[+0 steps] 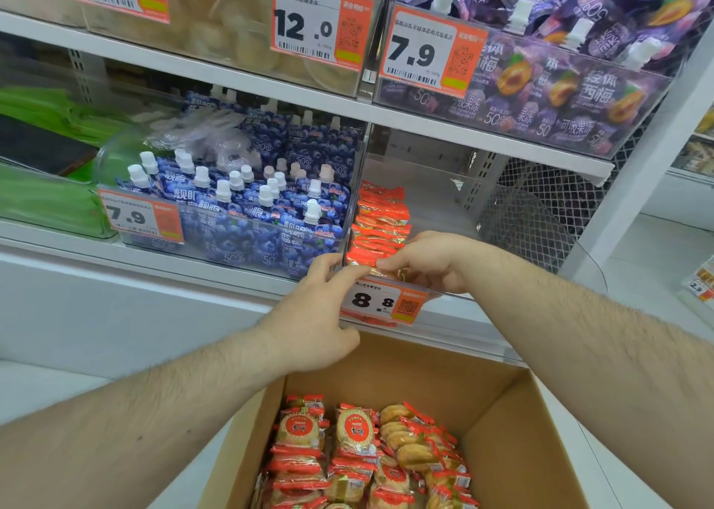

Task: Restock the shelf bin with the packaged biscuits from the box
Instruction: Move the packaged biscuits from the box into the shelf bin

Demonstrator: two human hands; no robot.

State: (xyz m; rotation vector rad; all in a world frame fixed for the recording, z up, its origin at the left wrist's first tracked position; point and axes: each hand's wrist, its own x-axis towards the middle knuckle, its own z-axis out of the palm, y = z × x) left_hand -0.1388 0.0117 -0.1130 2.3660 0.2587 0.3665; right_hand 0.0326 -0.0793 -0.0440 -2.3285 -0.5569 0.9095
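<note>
**Both hands at the bin front**

Cardboard box (514, 423) below, well stocked. Clear shelf bin (436, 214) holds a red row at its left wall. Left hand (313, 327) and right hand (429, 263) pinch one biscuit packet (363, 258) at the front. Light, crinkly, breakable, I'd say: hold edges.

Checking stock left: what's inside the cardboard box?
The cardboard box holds red-wrapped biscuit packs in rough rows. Lower layers and the box floor are covered; the near end is out of frame.
</note>
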